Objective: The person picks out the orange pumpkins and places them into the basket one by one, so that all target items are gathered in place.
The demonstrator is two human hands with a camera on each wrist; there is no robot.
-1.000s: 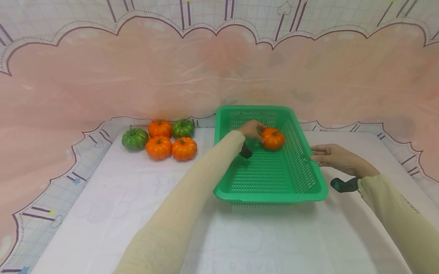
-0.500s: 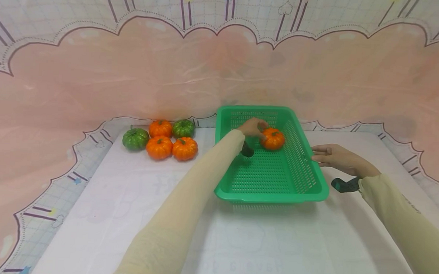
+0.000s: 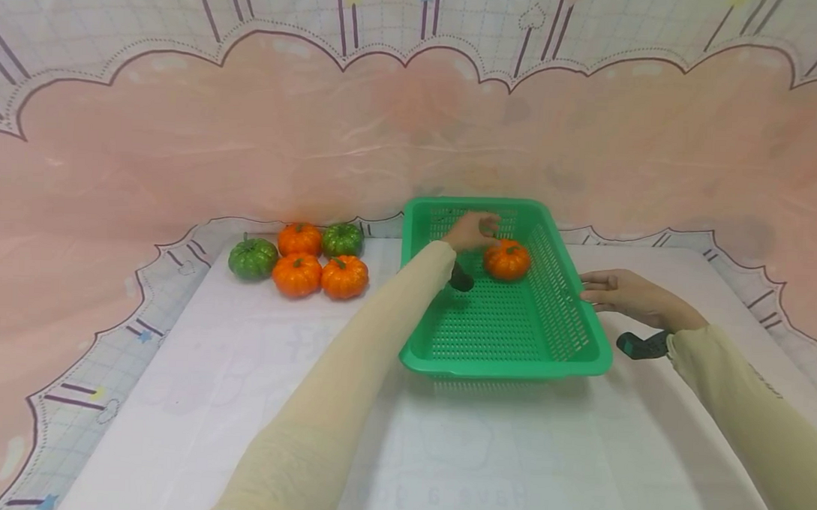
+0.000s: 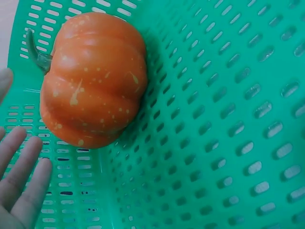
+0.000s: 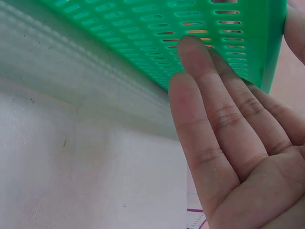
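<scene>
A small orange pumpkin point(image 3: 507, 260) with a green stem sits on the floor of a green perforated plastic basket point(image 3: 506, 367). Just behind and left of it is my left hand point(image 3: 473, 232), inside the basket, its fingers spread and holding nothing. In the left wrist view a gap shows between those fingers point(image 4: 31, 179) and the pumpkin point(image 4: 95, 81). My right hand point(image 3: 626, 295) is at the basket's right side. Its fairly straight fingers point(image 5: 224, 114) rest against the outer wall beneath the rim, and the thumb is beside the rim.
Left of the basket, three orange pumpkins point(image 3: 297, 274) and two green pumpkins point(image 3: 253, 258) stand grouped on the white-covered table point(image 3: 241, 414). Behind the table hangs a pink patterned cloth point(image 3: 318, 147). Both wrists carry dark camera mounts point(image 3: 642, 345).
My left hand has come off the orange pumpkin, moving slightly back and away from it while its fingers spread. The pumpkin stays in the basket. My right hand has stayed at the basket's side.
</scene>
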